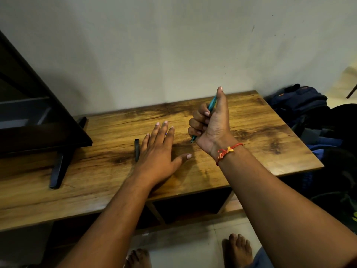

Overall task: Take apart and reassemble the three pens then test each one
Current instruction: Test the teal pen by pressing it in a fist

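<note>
My right hand [209, 124] grips a teal pen [212, 103] in a fist above the wooden table [260, 132]. The thumb points up along the barrel and the pen's tip pokes out below the fist. Spread flat on the tabletop, fingers straight, lies my left hand [159, 151]. A black pen [137, 149] lies on the wood just left of that hand, beside the little finger. A small blue bit [166, 133] shows between the left fingers; the hand hides the remainder of it.
A black monitor [38, 120] stands at the table's left, one stand foot [59, 171] reaching toward the front edge. Behind the table is a wall. Bags [301, 101] are piled on the floor to the right. My bare feet [237, 250] stand below the table's front edge.
</note>
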